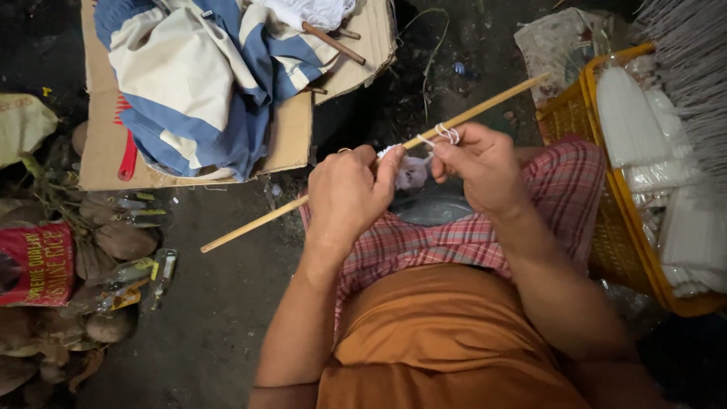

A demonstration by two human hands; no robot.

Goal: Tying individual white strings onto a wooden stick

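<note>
A long thin wooden stick [485, 108] runs diagonally from lower left to upper right above my lap. My left hand [350, 194] is closed around the stick near its middle. My right hand [478, 163] pinches a loop of white thread [447, 134] against the stick just to the right of the left hand. A small bunch of white material [413, 171] hangs under the stick between both hands. I sit with a checked red cloth [454, 241] over my legs.
A yellow plastic basket [606, 227] with bundles of white strands stands at the right. A flattened cardboard sheet [291, 129] at the top left carries a blue and cream cloth [193, 76] and more sticks. Coconuts [121, 241] and a red sack [34, 263] lie at the left on the dark ground.
</note>
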